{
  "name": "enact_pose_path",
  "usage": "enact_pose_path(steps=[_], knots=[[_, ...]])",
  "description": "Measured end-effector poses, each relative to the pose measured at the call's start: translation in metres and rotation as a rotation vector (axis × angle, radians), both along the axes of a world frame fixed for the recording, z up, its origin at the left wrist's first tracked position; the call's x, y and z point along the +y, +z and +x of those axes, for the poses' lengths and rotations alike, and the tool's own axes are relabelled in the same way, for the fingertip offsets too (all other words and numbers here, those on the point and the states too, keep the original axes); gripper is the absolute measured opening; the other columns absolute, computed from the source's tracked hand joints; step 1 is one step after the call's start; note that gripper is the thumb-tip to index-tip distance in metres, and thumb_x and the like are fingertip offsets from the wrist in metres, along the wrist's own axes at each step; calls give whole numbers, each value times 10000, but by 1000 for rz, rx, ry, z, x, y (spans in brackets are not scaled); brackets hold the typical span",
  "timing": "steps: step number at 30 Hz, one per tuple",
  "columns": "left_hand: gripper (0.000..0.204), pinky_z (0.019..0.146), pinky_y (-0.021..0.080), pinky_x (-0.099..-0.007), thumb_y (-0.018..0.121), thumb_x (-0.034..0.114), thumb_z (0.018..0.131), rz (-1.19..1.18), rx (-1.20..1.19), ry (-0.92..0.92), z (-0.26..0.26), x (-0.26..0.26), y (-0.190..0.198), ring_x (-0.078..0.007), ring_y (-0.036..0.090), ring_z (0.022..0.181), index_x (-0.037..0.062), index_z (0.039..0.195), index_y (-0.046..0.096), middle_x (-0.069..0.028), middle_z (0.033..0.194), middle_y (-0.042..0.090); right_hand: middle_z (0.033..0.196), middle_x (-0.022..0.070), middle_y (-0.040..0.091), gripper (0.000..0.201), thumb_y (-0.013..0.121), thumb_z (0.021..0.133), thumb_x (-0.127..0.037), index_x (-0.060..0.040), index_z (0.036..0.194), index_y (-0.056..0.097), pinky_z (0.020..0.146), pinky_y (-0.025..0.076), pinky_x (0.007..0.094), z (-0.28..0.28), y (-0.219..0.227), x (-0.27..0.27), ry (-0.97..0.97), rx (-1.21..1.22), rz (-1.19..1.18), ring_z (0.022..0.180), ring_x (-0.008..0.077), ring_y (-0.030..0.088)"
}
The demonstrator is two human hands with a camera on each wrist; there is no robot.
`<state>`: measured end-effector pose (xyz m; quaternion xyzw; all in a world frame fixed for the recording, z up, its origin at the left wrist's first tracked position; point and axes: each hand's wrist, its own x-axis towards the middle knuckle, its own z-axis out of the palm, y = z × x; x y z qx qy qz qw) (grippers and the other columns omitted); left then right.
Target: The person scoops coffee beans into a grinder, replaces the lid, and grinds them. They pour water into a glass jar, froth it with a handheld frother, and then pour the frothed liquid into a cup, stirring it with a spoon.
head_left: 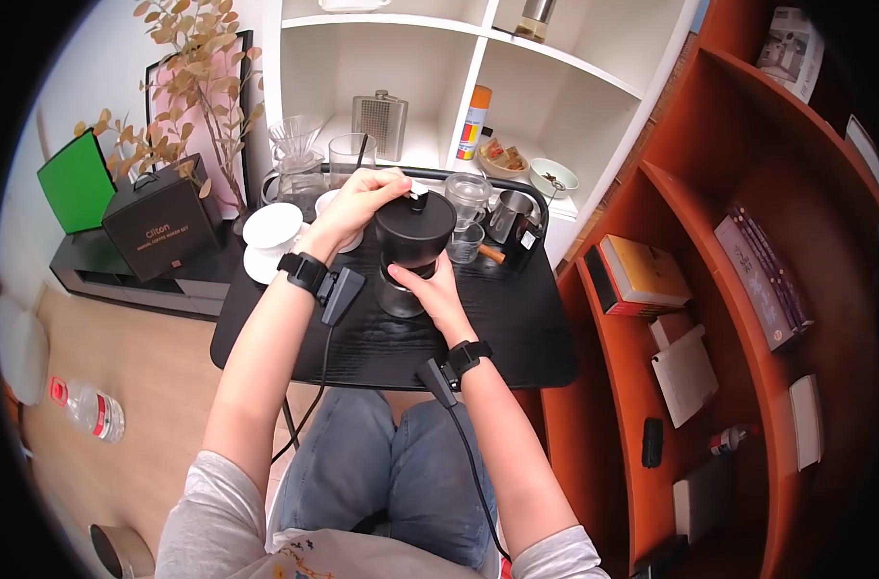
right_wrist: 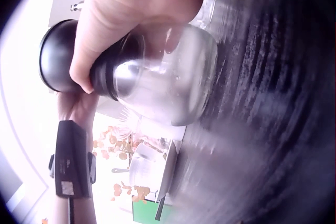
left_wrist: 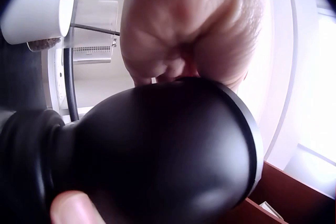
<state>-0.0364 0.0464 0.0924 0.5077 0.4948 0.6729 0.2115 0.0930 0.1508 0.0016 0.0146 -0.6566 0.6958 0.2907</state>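
A grinder with a black bowl-shaped top (head_left: pixel 415 232) and a clear glass base (right_wrist: pixel 178 71) stands upright on the black table (head_left: pixel 362 347). The left hand (head_left: pixel 357 203) is at its top, fingers pinching a small light-coloured piece above the black lid; in the left wrist view that hand (left_wrist: pixel 191 24) hides the fingertips' hold. Around the narrow middle, the right hand (head_left: pixel 434 294) grips the grinder. The right wrist view shows the right hand (right_wrist: pixel 136 3) wrapped over the neck, its thumb lying across the black part.
A white cup (head_left: pixel 272 228) on a saucer stands left of the grinder, with a glass carafe (head_left: pixel 299 183) behind. Glass cups (head_left: pixel 468 198) and a metal pitcher (head_left: pixel 509 214) stand behind right. White shelves (head_left: pixel 391 29) rise behind the table; a brown bookcase (head_left: pixel 671 241) is at right.
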Motion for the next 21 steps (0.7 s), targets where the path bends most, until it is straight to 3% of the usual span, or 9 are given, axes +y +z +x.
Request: enact_pose_path(steps=[2, 3, 6, 7, 9, 10, 11, 13, 21], knots=[[238, 712, 405, -234, 638, 171, 870, 89, 51, 197, 9, 0, 0, -67, 532, 733, -10, 715, 641, 1, 733, 607, 1141, 88, 577, 647, 797, 693, -119, 0, 1226, 451, 915, 426, 296, 0, -1, 1, 20, -16, -28, 1044, 159, 548], [238, 712, 405, -234, 638, 171, 870, 90, 54, 193, 16, -4, 4, -67, 532, 733, -10, 715, 641, 1, 733, 607, 1171, 97, 564, 700, 808, 680, -127, 4, 1255, 432, 935, 416, 303, -1, -1, 2, 49, -39, -53, 1076, 169, 539], [324, 640, 432, -274, 655, 207, 840, -30, 318, 540, 28, -12, 17, -137, 542, 611, -11, 616, 571, -13, 609, 568, 1178, 93, 562, 716, 809, 680, -128, -3, 1270, 423, 938, 416, 304, -4, -5, 1, 0, -8, -15, 1079, 168, 537], [324, 640, 432, -274, 655, 207, 840, -32, 316, 538, 35, -14, 25, -137, 542, 611, -11, 616, 571, -13, 609, 568, 1178, 93, 562, 716, 809, 680, -128, -3, 1270, 423, 938, 416, 304, -1, -2, -1, -2, -11, -17, 1079, 168, 537], [378, 568, 442, -309, 667, 268, 814, -185, 907, 905, 50, -15, 42, -216, 551, 557, -17, 589, 563, -88, 578, 572, 1184, 93, 560, 721, 805, 683, -125, -6, 1279, 418, 941, 415, 307, 3, 4, -4, 5, -26, -25, 1083, 168, 536], [420, 537, 460, -342, 662, 338, 791, -251, 1043, 961, 63, -14, 50, -290, 577, 552, -15, 575, 584, -161, 579, 576, 1184, 93, 560, 721, 805, 683, -125, -6, 1279, 418, 941, 415, 307, 2, 3, -3, 3, -29, -25, 1083, 168, 536], [420, 537, 460, -342, 662, 338, 791, -252, 1041, 960, 72, -9, 52, -290, 577, 552, -15, 575, 584, -161, 579, 576, 1180, 94, 563, 717, 803, 685, -121, -8, 1279, 418, 940, 416, 307, 0, 2, -3, 16, -13, -40, 1081, 168, 538], [441, 529, 476, -360, 648, 378, 789, -318, 1282, 1148, 87, -1, 54, -294, 605, 534, -2, 569, 611, -157, 569, 590, 1177, 95, 565, 713, 801, 686, -118, -10, 1278, 419, 939, 417, 308, -1, 1, -3, 30, 5, -57, 1080, 168, 539], [327, 524, 493, -366, 601, 262, 787, -416, 1248, 1222, 83, 11, 43, -288, 618, 515, 10, 581, 627, -152, 544, 588, 1150, 92, 575, 706, 797, 685, -101, -8, 1271, 414, 911, 435, 299, 0, 4, -8, -42, -6, -44, 1056, 166, 550]])
